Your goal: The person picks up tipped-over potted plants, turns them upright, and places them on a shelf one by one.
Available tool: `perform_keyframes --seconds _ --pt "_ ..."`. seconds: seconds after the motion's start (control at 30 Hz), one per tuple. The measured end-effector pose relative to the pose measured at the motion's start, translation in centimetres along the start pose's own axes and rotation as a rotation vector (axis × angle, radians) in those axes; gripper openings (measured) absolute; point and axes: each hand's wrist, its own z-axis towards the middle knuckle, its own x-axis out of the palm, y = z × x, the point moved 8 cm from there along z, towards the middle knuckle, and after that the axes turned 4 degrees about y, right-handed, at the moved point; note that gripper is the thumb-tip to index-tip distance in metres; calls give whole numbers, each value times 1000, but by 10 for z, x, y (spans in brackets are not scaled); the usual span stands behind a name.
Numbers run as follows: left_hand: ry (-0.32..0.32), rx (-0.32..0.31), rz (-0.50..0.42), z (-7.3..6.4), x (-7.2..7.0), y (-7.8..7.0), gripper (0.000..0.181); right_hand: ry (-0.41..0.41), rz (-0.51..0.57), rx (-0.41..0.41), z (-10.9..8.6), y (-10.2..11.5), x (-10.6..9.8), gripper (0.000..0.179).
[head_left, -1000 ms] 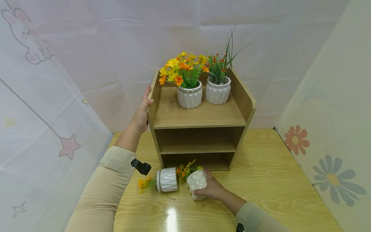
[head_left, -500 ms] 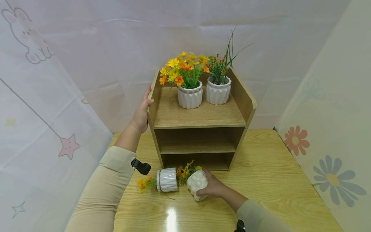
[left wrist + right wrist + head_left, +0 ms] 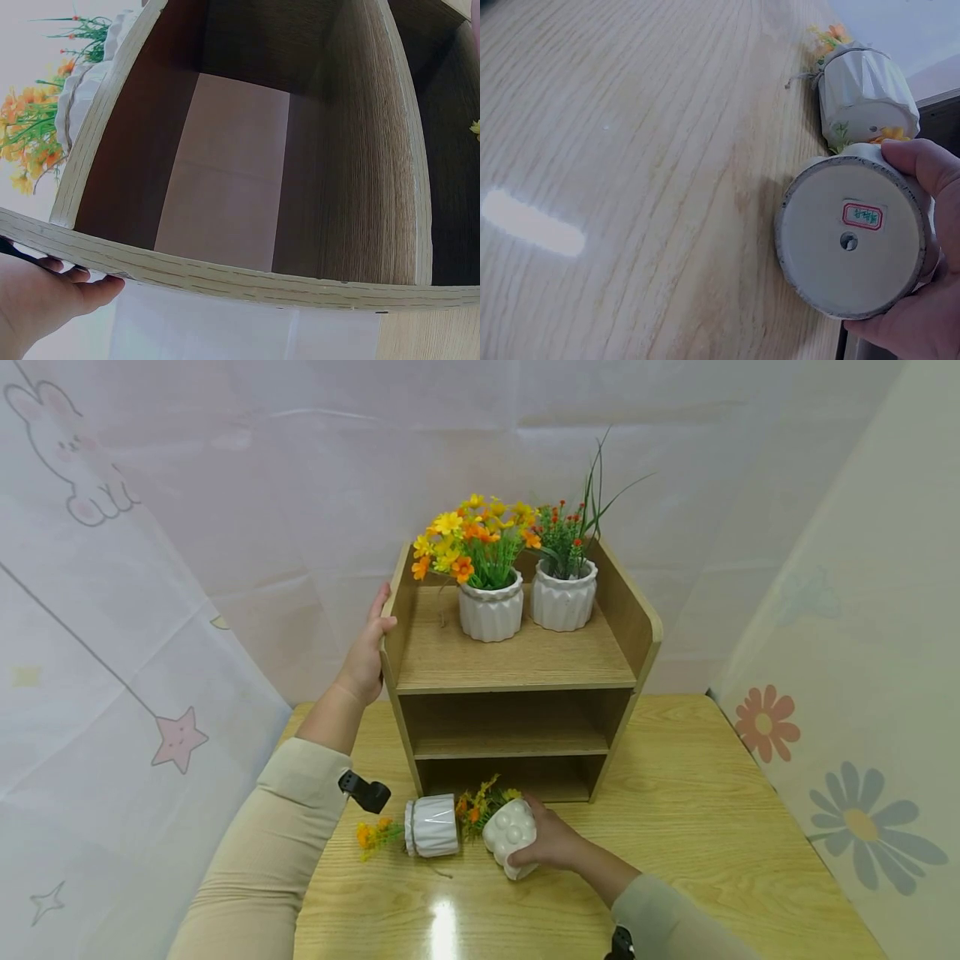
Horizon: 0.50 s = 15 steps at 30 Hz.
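My right hand [image 3: 553,843] grips a cream, bumpy flower pot [image 3: 510,831] lying on its side, its yellow and orange flowers pointing toward the shelf. In the right wrist view the pot's round base [image 3: 840,262] shows a drain hole and a small red-bordered label, with thumb and fingers on opposite sides. My left hand [image 3: 363,656] rests against the left side panel of a wooden shelf unit [image 3: 517,672], its fingers fairly straight along the edge. The left wrist view shows that hand's fingertips [image 3: 101,292] at the outer face of the panel.
A white ribbed flower pot [image 3: 433,825] lies tipped over, left of the held pot. Two upright pots, one with yellow-orange flowers [image 3: 491,614], one with red blooms and grass [image 3: 564,602], stand on the top shelf. Printed fabric walls surround the wooden table [image 3: 720,827].
The right hand and the pot in it have shifted very slightly. The left hand, the shelf and the other pots are in the same places.
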Motion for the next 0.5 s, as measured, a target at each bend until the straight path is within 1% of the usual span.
perform_keyframes --seconds 0.13,0.27,0.37,0.5 --pt "3 8 2 0 0 0 70 13 5 -67 -5 2 -1 116" --pt "0 11 11 0 0 -1 70 7 -3 -138 -10 1 -2 116" --pt "-1 13 16 0 0 -1 70 -7 0 -159 -13 -4 -1 117" --pt "-7 12 19 -2 0 -1 70 -8 27 -160 -16 -9 0 118"
